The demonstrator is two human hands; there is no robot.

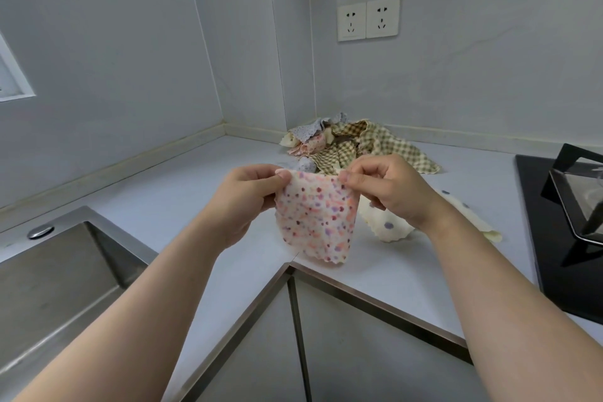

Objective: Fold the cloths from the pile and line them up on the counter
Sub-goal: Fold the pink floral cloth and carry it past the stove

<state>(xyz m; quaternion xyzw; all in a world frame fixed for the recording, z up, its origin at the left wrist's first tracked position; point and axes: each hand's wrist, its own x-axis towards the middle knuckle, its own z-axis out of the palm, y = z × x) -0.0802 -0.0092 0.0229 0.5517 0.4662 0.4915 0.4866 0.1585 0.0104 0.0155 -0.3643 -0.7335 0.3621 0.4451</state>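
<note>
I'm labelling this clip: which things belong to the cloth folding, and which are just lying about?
Job: spotted cloth, pinched by left hand and right hand; cloth pile; cream dotted cloth; counter.
Lying about: sink; hob; wall sockets.

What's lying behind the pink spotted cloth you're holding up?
A cream purple-dotted cloth on the counter, partly hidden by the pink cloth and right hand; the pile farther back.

Soft, matt speckled cloth (315,219) with a scalloped edge; checked woven cloths in the pile (362,147); smooth matt pale counter (182,186); brushed metal sink (49,277); glossy black hob (554,238).
</note>
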